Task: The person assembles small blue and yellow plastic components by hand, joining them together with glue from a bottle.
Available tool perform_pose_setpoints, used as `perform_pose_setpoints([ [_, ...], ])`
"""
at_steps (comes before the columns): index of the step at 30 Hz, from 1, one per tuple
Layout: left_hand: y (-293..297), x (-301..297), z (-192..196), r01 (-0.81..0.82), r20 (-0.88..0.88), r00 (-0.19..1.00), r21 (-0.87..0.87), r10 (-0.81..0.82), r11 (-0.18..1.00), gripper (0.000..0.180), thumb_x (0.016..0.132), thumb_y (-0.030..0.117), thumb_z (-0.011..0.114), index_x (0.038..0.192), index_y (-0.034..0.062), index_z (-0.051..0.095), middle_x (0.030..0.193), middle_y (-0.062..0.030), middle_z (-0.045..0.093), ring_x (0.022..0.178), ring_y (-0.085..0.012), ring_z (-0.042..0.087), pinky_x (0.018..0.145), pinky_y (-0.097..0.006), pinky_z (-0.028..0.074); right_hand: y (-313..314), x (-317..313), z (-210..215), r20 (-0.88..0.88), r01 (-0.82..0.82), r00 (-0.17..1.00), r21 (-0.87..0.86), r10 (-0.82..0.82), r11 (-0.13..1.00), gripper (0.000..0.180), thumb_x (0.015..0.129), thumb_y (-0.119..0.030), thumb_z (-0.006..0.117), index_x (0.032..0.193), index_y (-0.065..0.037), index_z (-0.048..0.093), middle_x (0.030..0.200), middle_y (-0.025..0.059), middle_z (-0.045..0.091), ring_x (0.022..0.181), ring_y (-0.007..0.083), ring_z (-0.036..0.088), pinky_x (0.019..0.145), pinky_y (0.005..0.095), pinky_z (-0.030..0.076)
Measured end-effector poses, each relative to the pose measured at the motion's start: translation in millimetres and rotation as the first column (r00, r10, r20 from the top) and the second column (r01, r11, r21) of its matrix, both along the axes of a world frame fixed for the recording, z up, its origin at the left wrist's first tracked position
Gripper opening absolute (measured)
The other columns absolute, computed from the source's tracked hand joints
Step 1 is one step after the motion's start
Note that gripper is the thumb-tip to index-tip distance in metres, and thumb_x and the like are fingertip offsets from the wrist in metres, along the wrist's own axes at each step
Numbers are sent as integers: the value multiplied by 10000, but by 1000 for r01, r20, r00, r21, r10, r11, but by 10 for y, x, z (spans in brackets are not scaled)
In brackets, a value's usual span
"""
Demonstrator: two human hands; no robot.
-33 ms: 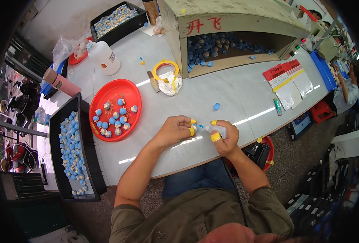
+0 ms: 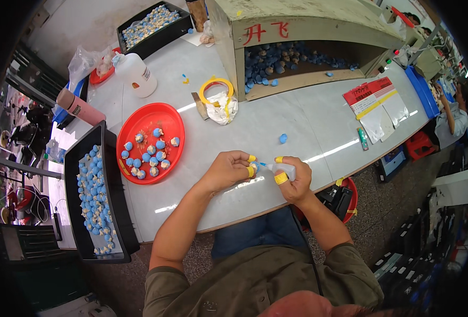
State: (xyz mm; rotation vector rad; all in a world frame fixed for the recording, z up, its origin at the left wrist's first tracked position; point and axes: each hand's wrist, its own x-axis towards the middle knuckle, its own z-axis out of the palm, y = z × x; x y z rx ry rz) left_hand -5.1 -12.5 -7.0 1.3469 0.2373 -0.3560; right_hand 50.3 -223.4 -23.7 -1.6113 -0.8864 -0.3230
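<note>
My left hand (image 2: 226, 170) is closed, pinching a small blue-and-cream piece (image 2: 254, 166) between thumb and forefinger; the fingers hide most of it. In my right hand (image 2: 300, 184) is a small translucent squeeze bottle (image 2: 288, 169), its thin blue tip meeting or almost meeting that piece. Yellow tape wraps the thumb and forefinger tips of both hands. Beyond them a single blue piece (image 2: 283, 138) lies on the grey tabletop (image 2: 234, 206). To the left, a round red tray (image 2: 139, 122) holds several blue-and-cream balls.
A black bin (image 2: 120, 201) of similar balls stands at the left edge, another bin (image 2: 152, 46) at the back. The metal box (image 2: 308, 24) holds many blue pieces. Around the far-left side are a white jug (image 2: 139, 79) and pink flask (image 2: 83, 107); yellow tape (image 2: 216, 83) lies nearer the middle.
</note>
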Motion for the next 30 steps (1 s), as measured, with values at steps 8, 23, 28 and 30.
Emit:
perform_pose_setpoints([
  [8,6,-4,13,16,12,1000,11,-17,1000,332,833,34,692,1130,-71,589,950,-98,664,843,-125,672,761,-228,545,31,-11,28,14,-24,1000,-44,25,999,220,790,-52,682,960,44,581,834,183,673,640,293,652,597,330,516],
  [23,-18,3,43,-82,-49,996,-75,79,994,315,839,30,685,1105,-103,578,951,-120,659,859,-157,670,761,-250,558,82,-4,30,277,50,961,-75,-27,996,244,716,-50,711,917,18,591,695,124,610,502,257,535,482,341,416],
  [28,-2,1,-11,-103,-38,994,-86,100,991,261,870,41,674,1093,-62,584,990,-109,659,894,-184,680,801,-263,569,75,-38,82,326,75,945,-110,-36,991,251,701,-64,723,901,13,591,643,102,572,480,247,513,466,339,396],
  [30,-14,6,-1,-118,-44,992,-85,115,989,256,871,38,672,1090,-61,582,989,-109,659,894,-186,680,799,-264,570,64,-48,103,344,75,939,-145,-21,987,244,701,-67,726,889,6,589,632,93,561,472,237,508,457,335,381],
])
